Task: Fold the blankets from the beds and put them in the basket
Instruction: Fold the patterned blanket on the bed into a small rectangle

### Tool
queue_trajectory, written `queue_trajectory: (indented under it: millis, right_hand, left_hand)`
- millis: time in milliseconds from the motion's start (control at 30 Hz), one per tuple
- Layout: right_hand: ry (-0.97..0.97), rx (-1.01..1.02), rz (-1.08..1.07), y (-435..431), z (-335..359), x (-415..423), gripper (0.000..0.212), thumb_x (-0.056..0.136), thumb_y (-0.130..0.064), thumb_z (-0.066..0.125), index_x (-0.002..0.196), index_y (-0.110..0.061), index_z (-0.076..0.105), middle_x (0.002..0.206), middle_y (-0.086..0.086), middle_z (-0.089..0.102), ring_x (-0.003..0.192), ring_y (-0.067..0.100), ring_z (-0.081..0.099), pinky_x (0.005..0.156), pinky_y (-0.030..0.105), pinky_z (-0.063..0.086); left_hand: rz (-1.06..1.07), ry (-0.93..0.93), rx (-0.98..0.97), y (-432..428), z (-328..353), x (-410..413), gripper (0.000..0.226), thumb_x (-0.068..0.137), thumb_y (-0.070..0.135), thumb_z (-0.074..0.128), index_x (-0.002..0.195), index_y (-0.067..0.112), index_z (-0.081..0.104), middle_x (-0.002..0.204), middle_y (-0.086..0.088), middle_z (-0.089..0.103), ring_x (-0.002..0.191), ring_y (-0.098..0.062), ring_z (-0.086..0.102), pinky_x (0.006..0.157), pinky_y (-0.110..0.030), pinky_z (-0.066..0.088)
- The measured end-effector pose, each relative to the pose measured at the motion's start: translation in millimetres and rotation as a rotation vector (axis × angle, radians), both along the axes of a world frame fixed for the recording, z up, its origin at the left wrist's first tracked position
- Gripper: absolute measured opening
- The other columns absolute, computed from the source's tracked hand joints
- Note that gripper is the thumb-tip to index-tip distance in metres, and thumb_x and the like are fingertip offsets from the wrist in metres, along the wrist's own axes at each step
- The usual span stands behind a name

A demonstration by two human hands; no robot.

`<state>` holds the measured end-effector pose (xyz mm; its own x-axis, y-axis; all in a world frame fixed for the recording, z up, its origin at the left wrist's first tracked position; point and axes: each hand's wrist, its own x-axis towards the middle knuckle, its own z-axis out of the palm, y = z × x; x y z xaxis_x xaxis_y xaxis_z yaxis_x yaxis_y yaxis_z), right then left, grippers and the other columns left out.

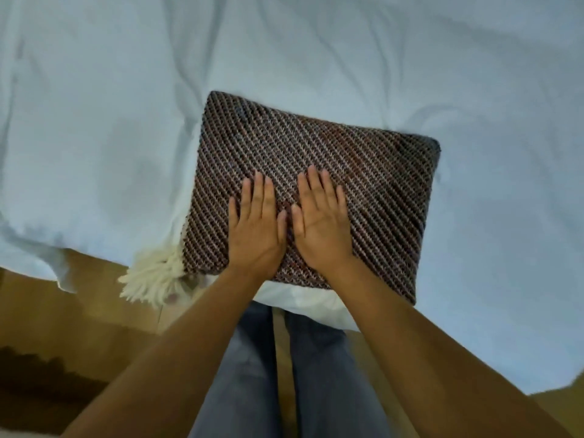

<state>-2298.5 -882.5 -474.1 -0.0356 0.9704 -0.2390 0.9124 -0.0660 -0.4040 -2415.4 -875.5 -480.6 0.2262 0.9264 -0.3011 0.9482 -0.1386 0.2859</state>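
The bed (316, 42), covered in a wrinkled pale sheet (94, 137), carries one folded blanket (347, 159), a dark diagonal-weave rectangle lying flat at the near edge. Cream tassels (151, 276) at the blanket's near-left corner hang off the bed over the wooden floor (79, 311). Creased sheet spreads beyond the blanket and to both sides.

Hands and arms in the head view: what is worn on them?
Nothing that shows: the left hand and right hand are bare, with no gloves, rings or watch, and no sleeve reaches into the frame. Blue-grey trousers show below.
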Motion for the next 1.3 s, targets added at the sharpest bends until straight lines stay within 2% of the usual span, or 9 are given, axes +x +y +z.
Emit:
queue_trajectory:
  millis: [133, 367, 433, 500, 600, 767, 1000, 1133, 1300]
  right_hand:
    - [-0.202, -0.040, 0.053, -26.5, -19.9, 46.4, 0.059, 0.097, -0.044, 0.025, 0.143, -0.025, -0.008, 0.158, 0.005, -0.001, 0.142, 0.019, -0.010, 0.112, 0.037, -0.016]
    - [-0.197, -0.083, -0.055, -32.4, -10.3, 85.3, 0.064, 0.094, -0.047, 0.036, 0.148, -0.023, 0.010, 0.158, 0.011, 0.007, 0.145, 0.030, 0.003, 0.112, 0.039, -0.007]
    - [-0.118, -0.025, -0.221, -29.3, -4.5, 88.2, 0.078, 0.088, -0.053, 0.047, 0.149, -0.021, 0.009, 0.157, 0.016, 0.005, 0.144, 0.033, 0.003, 0.113, 0.043, -0.004]
    - [-0.020, 0.017, -0.435, -28.7, 4.0, 96.1, 0.095, 0.078, -0.057, 0.060, 0.149, -0.022, 0.006, 0.157, 0.015, 0.009, 0.143, 0.032, 0.010, 0.113, 0.047, 0.007]
    - [0.338, -0.085, -0.796, -29.7, 13.7, 101.8, 0.105, 0.067, -0.053, 0.073, 0.146, -0.029, 0.008, 0.152, 0.005, 0.025, 0.136, 0.025, 0.029, 0.111, 0.044, 0.025]
    - [0.710, -0.391, -1.127, -29.3, 23.2, 105.2, 0.085, 0.063, -0.046, 0.080, 0.132, -0.011, 0.045, 0.131, 0.010, 0.056, 0.108, 0.024, 0.058, 0.096, 0.037, 0.047]
    - [0.503, -0.180, -1.065, -52.6, 78.7, 108.4, 0.069, 0.071, -0.044, 0.074, 0.128, -0.013, 0.050, 0.127, 0.007, 0.059, 0.111, 0.025, 0.057, 0.095, 0.036, 0.045]
    - [0.339, -0.068, -1.203, -123.5, 115.4, 130.0, 0.064, 0.075, -0.046, 0.070, 0.122, -0.010, 0.047, 0.122, 0.011, 0.059, 0.106, 0.029, 0.057, 0.082, 0.032, 0.042]
    - [0.160, 0.060, -1.503, -251.2, 156.1, 166.4, 0.060, 0.074, -0.048, 0.070, 0.112, -0.008, 0.048, 0.114, 0.015, 0.062, 0.101, 0.034, 0.059, 0.078, 0.036, 0.045]
  left_hand:
    - [-0.002, 0.105, -0.037, -14.9, -18.5, -33.2, 0.066, 0.091, 0.052, 0.005, 0.143, 0.015, -0.010, 0.157, -0.007, -0.002, 0.143, -0.016, -0.009, 0.113, -0.035, -0.011]
    - [0.008, 0.009, -0.093, 12.6, -15.8, -39.2, 0.079, 0.087, 0.061, 0.014, 0.147, 0.016, -0.011, 0.158, -0.007, -0.007, 0.144, -0.016, -0.010, 0.112, -0.034, -0.010]
    - [0.124, -0.064, -0.039, 22.1, -6.3, -46.7, 0.092, 0.084, 0.068, 0.032, 0.148, 0.018, -0.010, 0.158, -0.006, -0.001, 0.144, -0.019, -0.003, 0.113, -0.040, -0.006]
    - [0.425, -0.300, -0.093, 44.3, 3.5, -59.7, 0.099, 0.079, 0.064, 0.053, 0.148, 0.016, 0.001, 0.154, -0.009, 0.024, 0.140, -0.025, 0.024, 0.113, -0.045, 0.014]
    - [0.639, -0.457, -0.316, 76.1, 14.2, -76.8, 0.081, 0.073, 0.061, 0.063, 0.131, 0.008, 0.044, 0.127, -0.010, 0.057, 0.114, -0.026, 0.056, 0.093, -0.033, 0.044]
    - [0.648, -0.588, -0.748, 104.2, 26.1, -73.7, 0.078, 0.065, 0.039, 0.079, 0.131, 0.012, 0.048, 0.130, -0.008, 0.057, 0.103, -0.023, 0.058, 0.089, -0.032, 0.044]
    - [0.591, -0.536, -0.740, 88.7, 62.8, -34.1, 0.070, 0.071, 0.029, 0.077, 0.131, 0.007, 0.048, 0.132, -0.013, 0.055, 0.109, -0.029, 0.057, 0.093, -0.036, 0.045]
    - [0.402, -0.534, -0.775, 57.2, 93.5, 26.9, 0.066, 0.072, 0.028, 0.077, 0.129, 0.007, 0.049, 0.130, -0.012, 0.056, 0.098, -0.023, 0.057, 0.084, -0.031, 0.044]
    - [0.068, -0.517, -0.795, -16.2, 138.2, 134.9, 0.069, 0.070, 0.032, 0.078, 0.130, 0.012, 0.050, 0.131, -0.009, 0.057, 0.111, -0.028, 0.058, 0.099, -0.040, 0.044]
